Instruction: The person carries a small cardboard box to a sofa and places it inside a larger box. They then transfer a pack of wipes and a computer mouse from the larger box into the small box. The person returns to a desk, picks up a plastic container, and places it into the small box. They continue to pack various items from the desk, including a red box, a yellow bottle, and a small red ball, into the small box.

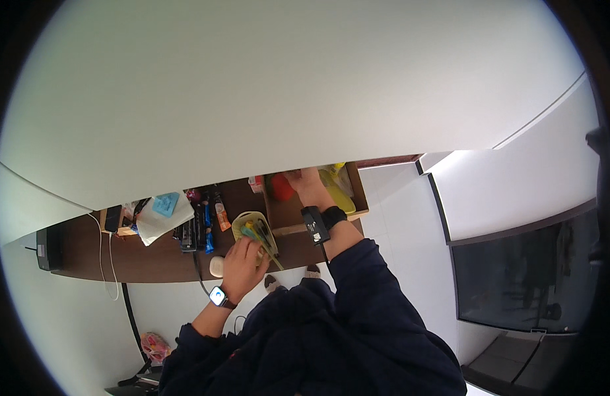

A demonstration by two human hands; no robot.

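My left hand point(244, 261) rests over the near end of a pale yellow-green plastic basket point(237, 223). Beneath its fingertips lie a teal item, a yellow item and a long thin greenish stick point(275, 261); whether the fingers grip any of them or the basket itself is unclear. My right hand point(305, 182) reaches into a shallow brown box point(288, 230), beside a red object point(282, 187). A white overhead panel hides part of that hand, and what its fingers do cannot be seen. A yellow-green flat object point(342, 194) lies at the box's right side.
The white panel point(295, 89) overhangs the dark wooden desk point(151, 265). Left of the basket are an orange-and-black tube point(221, 213), blue wrappers point(208, 230), white paper point(162, 222) and a phone point(113, 218) with a cable. A white rounded case point(217, 266) sits by my left wrist.
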